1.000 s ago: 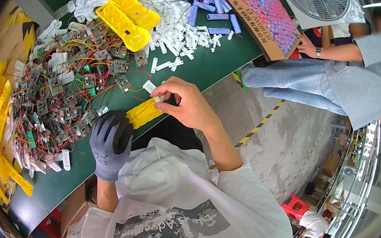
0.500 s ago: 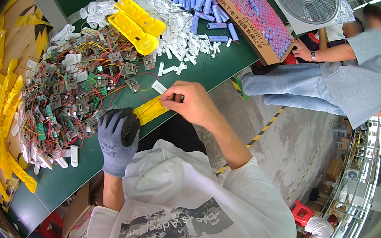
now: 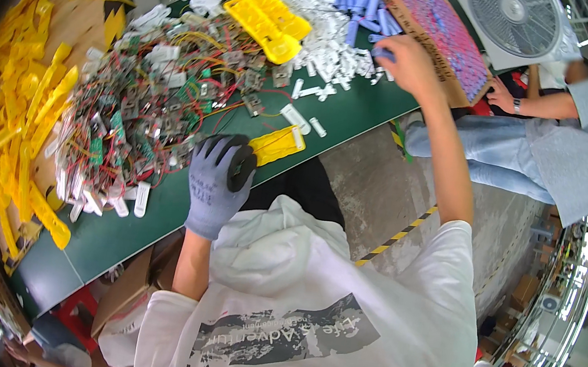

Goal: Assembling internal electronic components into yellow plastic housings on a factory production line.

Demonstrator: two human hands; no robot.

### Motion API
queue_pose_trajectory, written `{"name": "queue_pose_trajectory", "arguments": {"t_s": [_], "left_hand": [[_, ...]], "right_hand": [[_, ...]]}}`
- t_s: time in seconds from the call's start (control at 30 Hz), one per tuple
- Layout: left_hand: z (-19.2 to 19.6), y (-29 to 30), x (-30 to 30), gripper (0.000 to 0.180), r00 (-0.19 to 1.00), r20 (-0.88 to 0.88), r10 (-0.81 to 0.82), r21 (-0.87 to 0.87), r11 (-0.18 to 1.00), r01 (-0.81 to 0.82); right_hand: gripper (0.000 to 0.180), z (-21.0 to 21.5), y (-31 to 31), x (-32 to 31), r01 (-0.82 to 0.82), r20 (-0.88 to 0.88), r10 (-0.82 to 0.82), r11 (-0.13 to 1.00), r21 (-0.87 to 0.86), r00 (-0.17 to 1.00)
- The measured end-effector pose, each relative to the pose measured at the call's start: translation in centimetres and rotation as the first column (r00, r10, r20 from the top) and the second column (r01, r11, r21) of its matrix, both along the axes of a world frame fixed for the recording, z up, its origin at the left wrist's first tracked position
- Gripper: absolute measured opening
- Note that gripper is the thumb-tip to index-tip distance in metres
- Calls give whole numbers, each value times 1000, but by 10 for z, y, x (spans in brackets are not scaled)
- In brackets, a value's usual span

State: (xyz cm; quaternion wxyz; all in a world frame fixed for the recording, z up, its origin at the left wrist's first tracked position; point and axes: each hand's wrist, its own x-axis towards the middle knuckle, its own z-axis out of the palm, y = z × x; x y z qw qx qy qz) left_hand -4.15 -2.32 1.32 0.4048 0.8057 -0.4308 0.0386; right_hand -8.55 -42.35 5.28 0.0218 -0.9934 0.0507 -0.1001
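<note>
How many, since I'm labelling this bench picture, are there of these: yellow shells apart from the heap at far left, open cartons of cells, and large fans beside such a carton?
Yellow plastic shells: 3 (one in the gloved left hand, two among the white plastic pieces)
Open carton of cells: 1
Large fan: 1
Total: 5

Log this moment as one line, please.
Left hand: gloved, holds yellow shell; right hand: bare, fingers on purple cylinder; rest: wired parts heaped on green table
</note>
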Motion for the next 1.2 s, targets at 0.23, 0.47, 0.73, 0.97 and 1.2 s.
{"name": "queue_pose_trajectory", "arguments": {"t_s": [0.23, 0.47, 0.73, 0.97, 1.2], "left_hand": [[-2, -1, 1, 27, 1000, -17, -24, 2, 1000, 24], [-3, 2, -1, 31, 999, -28, -17, 10, 1000, 17], [-9, 5, 3, 41, 996, -15, -90, 29, 995, 90], [-2, 1, 0, 41, 994, -95, -61, -61, 997, 55], [-2, -1, 1, 38, 998, 26, -53, 69, 996, 51]], "right_hand": [[17, 32, 52, -23, -106, 534, -442, 691, 715, 721], [17, -28, 184, -42, -281, 294, -185, 95, 955, 938], [22, -47, 190, -31, -445, 396, 226, 617, 649, 890], [21, -40, 188, -34, -529, 381, 389, 748, 401, 839], [27, -34, 195, -44, -392, 397, 163, 691, 607, 903]]}}
